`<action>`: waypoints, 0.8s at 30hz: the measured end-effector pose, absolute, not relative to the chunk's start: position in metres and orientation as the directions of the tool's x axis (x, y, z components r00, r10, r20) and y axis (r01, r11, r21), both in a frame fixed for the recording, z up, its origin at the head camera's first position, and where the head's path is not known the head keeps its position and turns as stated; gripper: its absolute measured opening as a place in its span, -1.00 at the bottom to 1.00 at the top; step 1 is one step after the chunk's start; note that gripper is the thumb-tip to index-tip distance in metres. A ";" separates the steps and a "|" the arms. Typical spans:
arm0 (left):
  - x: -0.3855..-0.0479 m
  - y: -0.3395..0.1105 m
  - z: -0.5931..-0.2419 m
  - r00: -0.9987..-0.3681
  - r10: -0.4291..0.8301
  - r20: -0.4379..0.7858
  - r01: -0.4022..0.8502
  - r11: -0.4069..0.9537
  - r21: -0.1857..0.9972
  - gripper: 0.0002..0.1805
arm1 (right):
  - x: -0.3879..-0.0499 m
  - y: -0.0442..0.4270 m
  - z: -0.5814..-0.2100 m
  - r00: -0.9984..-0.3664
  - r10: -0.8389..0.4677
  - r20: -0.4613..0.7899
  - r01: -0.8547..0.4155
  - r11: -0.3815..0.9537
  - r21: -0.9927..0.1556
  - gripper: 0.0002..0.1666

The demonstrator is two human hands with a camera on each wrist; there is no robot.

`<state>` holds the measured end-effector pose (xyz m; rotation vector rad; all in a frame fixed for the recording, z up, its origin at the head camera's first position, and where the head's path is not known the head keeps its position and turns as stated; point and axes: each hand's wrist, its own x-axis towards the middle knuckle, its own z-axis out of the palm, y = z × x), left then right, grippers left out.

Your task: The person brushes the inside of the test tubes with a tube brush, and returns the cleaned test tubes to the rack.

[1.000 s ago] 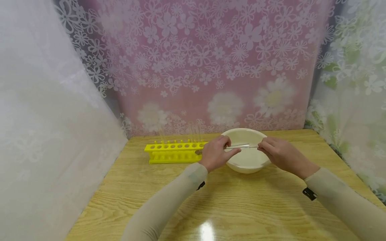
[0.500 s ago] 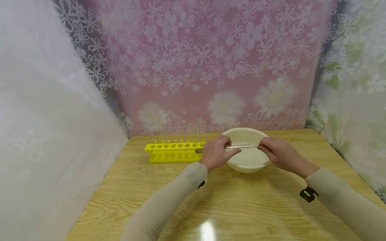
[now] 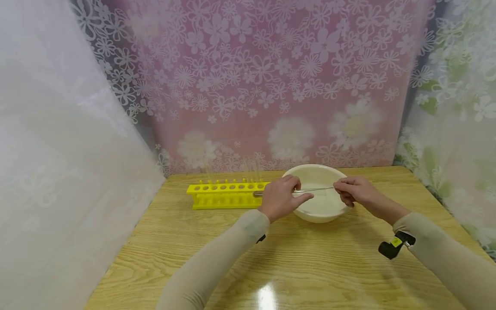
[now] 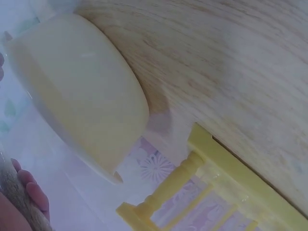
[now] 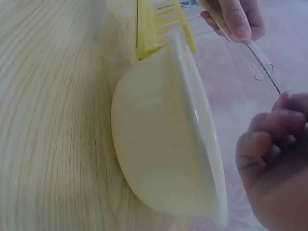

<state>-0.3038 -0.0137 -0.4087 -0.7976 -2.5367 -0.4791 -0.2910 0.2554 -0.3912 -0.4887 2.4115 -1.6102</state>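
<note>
Grips a test tube in the left hand near the yellow rack, with its mouth over the cream basin; pinches a twisted brush wire (with bristles inside the test tube) in the right hand. Holds both hands apart.

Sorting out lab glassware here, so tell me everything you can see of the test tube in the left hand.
The test tube is clear, slender and looks like glass. Its open, thin-rimmed mouth faces the right hand, and a twisted wire runs out of it; grey-brown bristles show inside. The left hand grips it, hiding its middle. In the head view it lies nearly level, mouth end across the cream basin, other end before the yellow rack.
</note>
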 end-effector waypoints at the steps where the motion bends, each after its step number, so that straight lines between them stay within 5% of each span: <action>1: -0.304 -0.014 -0.409 -0.744 0.448 0.496 0.600 0.774 0.200 -0.53 | -0.291 0.255 -0.391 -0.930 -0.369 0.008 -0.148 0.355 -0.923 -0.47; 6: -0.304 -0.014 -0.407 -0.787 0.414 0.458 0.568 0.776 0.275 -0.55 | -0.291 0.255 -0.395 -0.936 -0.336 0.108 -0.253 0.424 -0.870 -0.46; 12: -0.305 -0.017 -0.405 -0.806 0.405 0.432 0.560 0.759 0.333 -0.54 | -0.288 0.253 -0.400 -0.871 -0.332 0.362 -0.490 0.557 -0.670 -0.74; 17: -0.306 -0.019 -0.405 -0.812 0.410 0.416 0.558 0.754 0.346 -0.53 | -0.290 0.252 -0.405 -0.644 -0.423 0.637 -0.714 0.633 -0.301 -0.75; 21: -0.305 -0.020 -0.404 -0.813 0.417 0.407 0.562 0.746 0.357 -0.53 | -0.292 0.252 -0.405 -0.451 -0.518 0.727 -0.786 0.616 -0.048 -0.84; 24: -0.305 -0.021 -0.404 -0.809 0.423 0.408 0.567 0.745 0.353 -0.53 | -0.292 0.253 -0.405 -0.363 -0.568 0.738 -0.791 0.607 0.078 -0.55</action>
